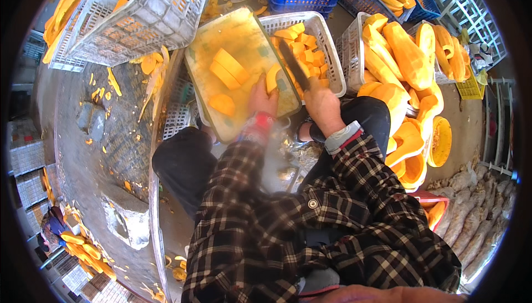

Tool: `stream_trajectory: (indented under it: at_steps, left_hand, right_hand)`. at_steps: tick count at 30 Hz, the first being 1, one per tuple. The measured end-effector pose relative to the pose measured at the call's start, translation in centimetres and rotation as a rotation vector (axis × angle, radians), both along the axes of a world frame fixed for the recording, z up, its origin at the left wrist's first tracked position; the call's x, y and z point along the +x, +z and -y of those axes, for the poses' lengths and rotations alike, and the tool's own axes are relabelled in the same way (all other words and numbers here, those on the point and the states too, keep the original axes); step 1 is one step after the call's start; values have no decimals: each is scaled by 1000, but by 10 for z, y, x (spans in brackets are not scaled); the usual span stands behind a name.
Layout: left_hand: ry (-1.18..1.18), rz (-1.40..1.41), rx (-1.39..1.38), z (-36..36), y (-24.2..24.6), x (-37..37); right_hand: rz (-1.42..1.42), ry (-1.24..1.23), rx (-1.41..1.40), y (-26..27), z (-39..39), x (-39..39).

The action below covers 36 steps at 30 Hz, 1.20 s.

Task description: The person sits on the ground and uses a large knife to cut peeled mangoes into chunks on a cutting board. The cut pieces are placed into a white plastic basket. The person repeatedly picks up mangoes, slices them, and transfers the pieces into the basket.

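A knife (294,63) is gripped by its handle in my right hand (322,105), its dark blade over the right edge of the cutting board (208,41). My left hand (262,99) rests on the board, fingers closed about a curved slice of peeled orange squash (272,77). Two thick cut squash pieces (228,69) lie side by side left of that hand. Nearer to me is a rounded squash piece (222,104). Beyond the blade, a white plastic crate (332,60) holds many squash chunks (308,56); the board overlaps its left side.
Whole peeled squash (407,53) fill a crate on my right, with hollowed squash halves (405,143) nearer me and a yellow bucket (440,141) beside them. Stacked white crates (137,24) stand at the left. Peelings (156,70) and a concrete block (91,120) lie on the left floor.
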<state>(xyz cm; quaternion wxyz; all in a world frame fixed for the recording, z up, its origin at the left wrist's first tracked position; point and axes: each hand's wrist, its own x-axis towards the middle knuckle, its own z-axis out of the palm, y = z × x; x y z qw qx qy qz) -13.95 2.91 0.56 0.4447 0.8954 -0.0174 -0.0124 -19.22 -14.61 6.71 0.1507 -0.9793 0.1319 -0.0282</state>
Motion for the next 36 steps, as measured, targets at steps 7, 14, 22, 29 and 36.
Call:
stream_trajectory:
  at_steps: [7, 14, 22, 29, 36]
  left_hand:
    - [346, 117, 790, -51, 12, 94]
    - [55, 103, 951, -24, 8, 118]
    - [-486, 155, 731, -30, -7, 71]
    - [-194, 474, 393, -73, -12, 56]
    - [-300, 389, 597, -70, -6, 65]
  right_hand:
    - [171, 111, 177, 4, 2, -9]
    - [14, -26, 276, 8, -7, -16]
    - [189, -87, 370, 21, 14, 1]
    - [191, 142, 303, 46, -16, -8]
    - [-156, 199, 185, 10, -46, 19]
